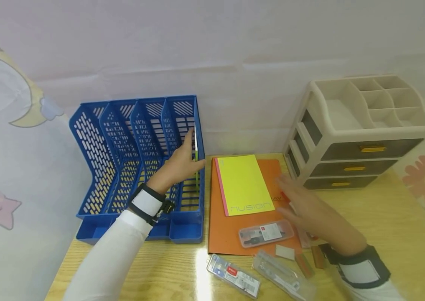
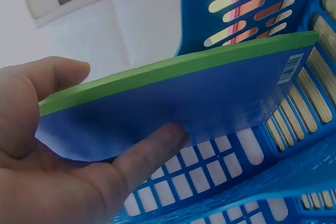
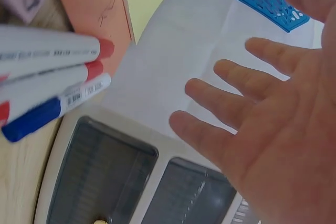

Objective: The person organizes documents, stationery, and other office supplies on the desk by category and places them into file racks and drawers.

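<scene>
My left hand (image 1: pixel 176 169) reaches into the rightmost compartment of the blue file rack (image 1: pixel 88 144). It pinches a thin blue notebook (image 2: pixel 210 90) with a green spine, thumb on one side and a finger along the cover. In the left wrist view the notebook stands on edge between the slotted walls. Blurred in the head view, my right hand (image 1: pixel 315 215) passes over the right side of the orange folder (image 1: pixel 217 230). Its fingers are spread and hold nothing in the right wrist view, near white markers (image 3: pixel 50 51) with red caps and a blue-capped marker (image 3: pixel 58 106).
A yellow notebook (image 1: pixel 244 184) and a compass case (image 1: pixel 266 233) lie on the folder. In front are two clear cases, one labelled case (image 1: pixel 233 276) and one pen case (image 1: pixel 283 276), beside an eraser (image 1: pixel 285 252). A drawer organizer (image 1: pixel 374 133) stands at the back right.
</scene>
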The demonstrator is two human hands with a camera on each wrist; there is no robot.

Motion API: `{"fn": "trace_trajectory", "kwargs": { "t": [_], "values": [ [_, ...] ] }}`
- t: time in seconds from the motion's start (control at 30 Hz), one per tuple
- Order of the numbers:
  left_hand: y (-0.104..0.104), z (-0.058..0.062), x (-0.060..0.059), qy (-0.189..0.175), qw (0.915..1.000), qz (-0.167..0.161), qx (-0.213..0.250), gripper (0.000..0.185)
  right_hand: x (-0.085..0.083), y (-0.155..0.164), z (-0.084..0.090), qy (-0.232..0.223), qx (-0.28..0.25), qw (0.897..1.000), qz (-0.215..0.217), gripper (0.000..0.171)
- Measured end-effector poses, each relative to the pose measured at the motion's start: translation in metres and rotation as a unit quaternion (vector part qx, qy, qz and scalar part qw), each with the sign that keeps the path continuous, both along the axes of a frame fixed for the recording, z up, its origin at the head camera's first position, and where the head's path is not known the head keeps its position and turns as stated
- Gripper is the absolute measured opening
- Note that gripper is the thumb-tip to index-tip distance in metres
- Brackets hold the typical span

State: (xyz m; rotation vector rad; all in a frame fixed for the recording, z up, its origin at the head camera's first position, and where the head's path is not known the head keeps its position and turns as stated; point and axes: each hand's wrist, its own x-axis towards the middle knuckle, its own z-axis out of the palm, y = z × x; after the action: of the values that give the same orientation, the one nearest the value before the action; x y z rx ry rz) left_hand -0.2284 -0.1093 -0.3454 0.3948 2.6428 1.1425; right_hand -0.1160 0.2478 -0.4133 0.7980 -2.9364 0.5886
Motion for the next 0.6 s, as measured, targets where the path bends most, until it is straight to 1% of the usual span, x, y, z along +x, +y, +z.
{"fn": "trace_trajectory", "kwargs": {
  "t": [0.07, 0.17, 0.27, 0.33, 0.4, 0.43, 0.47, 0.53, 0.6],
  "values": [
    [-0.002, 0.002, 0.005, 0.008, 0.9999, 0.003, -0.006, 0.108, -0.001, -0.002, -0.001, -0.006, -0.001, 1.000, 0.009, 0.073],
    [-0.005, 0.006, 0.020, 0.039, 0.9991, 0.009, -0.008, 0.112, -0.004, -0.006, -0.005, -0.012, -0.007, 1.000, 0.024, 0.066],
    [-0.007, 0.013, 0.043, 0.092, 0.9955, 0.024, -0.005, 0.111, -0.007, -0.011, -0.009, -0.021, -0.010, 0.999, 0.035, 0.058],
    [-0.006, 0.018, 0.061, 0.135, 0.9902, 0.038, 0.002, 0.106, -0.008, -0.014, -0.013, -0.037, -0.005, 0.999, 0.034, 0.056],
    [-0.003, 0.022, 0.079, 0.183, 0.9818, 0.048, 0.015, 0.100, -0.009, -0.018, -0.016, -0.051, -0.002, 0.998, 0.033, 0.054],
    [-0.001, 0.023, 0.088, 0.210, 0.9762, 0.050, 0.023, 0.095, -0.009, -0.019, -0.017, -0.059, 0.000, 0.998, 0.031, 0.053],
    [0.002, 0.024, 0.096, 0.237, 0.9695, 0.049, 0.037, 0.089, -0.008, -0.021, -0.019, -0.063, 0.001, 0.998, 0.031, 0.052],
    [0.009, 0.022, 0.110, 0.293, 0.9532, 0.042, 0.061, 0.078, -0.007, -0.023, -0.021, -0.076, 0.009, 0.997, 0.028, 0.051],
    [0.019, 0.019, 0.121, 0.331, 0.9390, 0.025, 0.088, 0.066, -0.005, -0.026, -0.023, -0.081, 0.014, 0.996, 0.031, 0.050]
  ]
}}
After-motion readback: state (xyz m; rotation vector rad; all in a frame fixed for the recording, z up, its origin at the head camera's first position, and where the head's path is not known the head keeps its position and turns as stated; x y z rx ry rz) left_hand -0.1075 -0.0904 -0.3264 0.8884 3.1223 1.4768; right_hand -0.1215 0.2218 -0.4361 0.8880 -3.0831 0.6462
